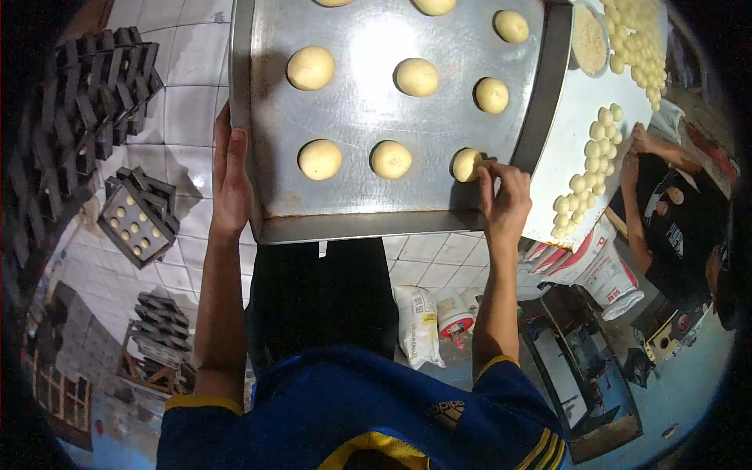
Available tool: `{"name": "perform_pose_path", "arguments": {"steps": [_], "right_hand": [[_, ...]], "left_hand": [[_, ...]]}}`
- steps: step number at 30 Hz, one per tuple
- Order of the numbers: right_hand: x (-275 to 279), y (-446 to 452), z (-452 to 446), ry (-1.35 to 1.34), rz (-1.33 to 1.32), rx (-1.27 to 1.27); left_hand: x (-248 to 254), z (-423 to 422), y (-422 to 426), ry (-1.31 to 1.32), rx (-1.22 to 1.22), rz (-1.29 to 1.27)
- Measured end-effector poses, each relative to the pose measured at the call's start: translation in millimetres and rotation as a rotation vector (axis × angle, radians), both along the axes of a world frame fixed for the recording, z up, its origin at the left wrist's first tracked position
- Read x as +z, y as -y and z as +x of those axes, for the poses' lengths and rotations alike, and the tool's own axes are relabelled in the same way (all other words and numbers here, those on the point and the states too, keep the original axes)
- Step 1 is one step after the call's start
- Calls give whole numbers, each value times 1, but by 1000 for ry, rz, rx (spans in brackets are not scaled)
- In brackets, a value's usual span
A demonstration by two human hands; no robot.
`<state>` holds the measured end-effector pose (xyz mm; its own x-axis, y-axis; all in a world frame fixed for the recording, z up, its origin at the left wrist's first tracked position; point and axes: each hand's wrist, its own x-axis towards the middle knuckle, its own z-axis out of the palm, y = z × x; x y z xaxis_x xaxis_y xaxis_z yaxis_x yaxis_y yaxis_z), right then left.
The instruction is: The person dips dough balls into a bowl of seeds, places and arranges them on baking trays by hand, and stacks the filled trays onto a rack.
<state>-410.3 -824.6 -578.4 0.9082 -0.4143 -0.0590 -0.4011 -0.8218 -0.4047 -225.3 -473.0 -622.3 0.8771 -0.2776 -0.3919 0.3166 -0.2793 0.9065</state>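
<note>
A metal baking tray [356,192] with raised walls fills the upper middle of the head view. Round, pale yellow dough balls, such as one dough ball [319,160], sit spaced in rows on it. My left hand [232,184] holds the tray's left side, its fingers along the outer wall and partly hidden. At the tray's near right corner, my right hand [507,192] has its fingertips closed on another dough ball [466,165], which touches the tray's bottom.
On the right, a white table [560,157] carries many smaller dough balls [595,149] and a bowl [589,43] of pale crumbs. A co-worker's arms [666,149] reach toward it. Stacked trays [94,94] stand at left. Sacks [419,325] and a bucket [454,313] are below.
</note>
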Motion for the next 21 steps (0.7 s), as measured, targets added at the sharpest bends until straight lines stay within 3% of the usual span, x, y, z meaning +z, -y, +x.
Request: {"name": "perform_pose_path", "arguments": {"steps": [6, 12, 15, 16, 18, 19, 21], "right_hand": [[-9, -12, -10, -1, -214, 103], [18, -33, -31, -282, -152, 128], [32, -9, -39, 3, -4, -239], [27, 6, -46, 100, -106, -306], [32, 24, -58, -57, 118, -473], [22, 34, -73, -97, 458, -572], [-9, 47, -105, -109, 749, -564]], "left_hand": [[4, -3, 0, -35, -20, -2], [22, -28, -9, -239, -2, -5], [20, -56, -27, -297, 10, 105], [23, -59, -28, -279, 7, 103], [35, -62, -27, -300, -47, 75], [32, -61, -29, -294, -33, -78], [22, -64, -38, -205, -51, -93]]}}
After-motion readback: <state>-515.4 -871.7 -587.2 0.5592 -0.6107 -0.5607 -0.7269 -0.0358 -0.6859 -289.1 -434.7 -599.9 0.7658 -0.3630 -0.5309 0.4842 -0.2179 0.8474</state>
